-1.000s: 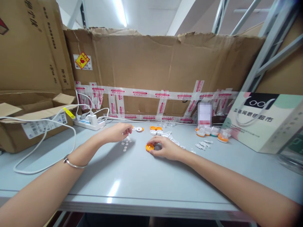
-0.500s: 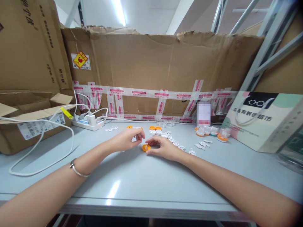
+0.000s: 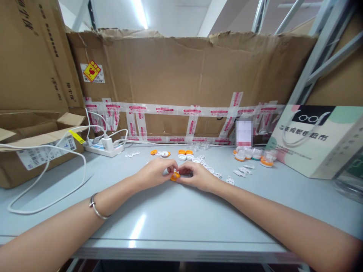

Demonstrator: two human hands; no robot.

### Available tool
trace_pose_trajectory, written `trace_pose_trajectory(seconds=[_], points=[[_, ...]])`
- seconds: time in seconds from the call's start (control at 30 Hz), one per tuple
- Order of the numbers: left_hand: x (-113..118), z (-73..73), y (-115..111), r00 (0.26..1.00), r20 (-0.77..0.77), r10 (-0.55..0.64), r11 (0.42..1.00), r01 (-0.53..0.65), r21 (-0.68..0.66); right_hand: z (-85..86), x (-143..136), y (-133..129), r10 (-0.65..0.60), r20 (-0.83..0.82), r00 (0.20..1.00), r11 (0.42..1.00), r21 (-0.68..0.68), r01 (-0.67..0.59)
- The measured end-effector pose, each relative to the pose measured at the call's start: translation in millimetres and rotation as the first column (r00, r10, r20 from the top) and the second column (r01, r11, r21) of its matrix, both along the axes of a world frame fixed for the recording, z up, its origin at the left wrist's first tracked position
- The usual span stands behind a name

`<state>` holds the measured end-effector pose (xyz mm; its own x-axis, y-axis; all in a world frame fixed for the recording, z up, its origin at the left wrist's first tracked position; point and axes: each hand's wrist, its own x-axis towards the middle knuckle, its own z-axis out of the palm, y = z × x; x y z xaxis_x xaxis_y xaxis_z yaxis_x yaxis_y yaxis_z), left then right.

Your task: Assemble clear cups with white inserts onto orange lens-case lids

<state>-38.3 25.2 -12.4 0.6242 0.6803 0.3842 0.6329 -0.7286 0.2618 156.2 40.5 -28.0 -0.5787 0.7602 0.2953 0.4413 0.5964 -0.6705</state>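
An orange round cap point(image 3: 175, 176) rests on the grey table, between my two hands. My right hand point(image 3: 197, 176) curls around its right side, thumb and fingers closed on the rim. The fingertips of my left hand point(image 3: 159, 173) are pinched together at the cap's upper left; what they hold, if anything, is too small to make out. Behind my hands are orange rings point(image 3: 185, 152), white rings point(image 3: 182, 157) and a white disc point(image 3: 165, 154). Small white parts point(image 3: 210, 170) trail off to the right of my right hand.
A power strip point(image 3: 104, 149) with white cables lies at the left, beside an open cardboard box point(image 3: 42, 145). At the right stand capped clear pieces point(image 3: 256, 154), a phone-like panel point(image 3: 244, 133) and a paper bag point(image 3: 309, 143). Taped cardboard point(image 3: 170, 75) backs the table.
My left hand has moved right, and its fingertips have come to the orange cap. The right hand has stayed at the cap. The camera view has shifted slightly.
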Motion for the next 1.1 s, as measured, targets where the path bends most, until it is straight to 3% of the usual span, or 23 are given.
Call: trace_pose_trajectory(seconds=[0.43,0.9,1.1], points=[[1.9,-2.1,-0.8,1.0,-0.026,0.002,1.0,-0.002,0.011,-4.6,-1.7,3.7,-0.03,0.029,0.999,0.999,0.013,0.03],[2.1,-2.5,0.4,0.985,-0.173,-0.025,0.974,0.063,0.216,-5.2,-2.9,4.1,-0.047,0.036,0.998,0.999,0.012,0.047],[1.6,-0.8,0.3,0.984,-0.173,-0.03,0.975,0.068,0.213,-4.7,-3.2,3.5,-0.042,0.028,0.999,0.999,0.0,0.042]])
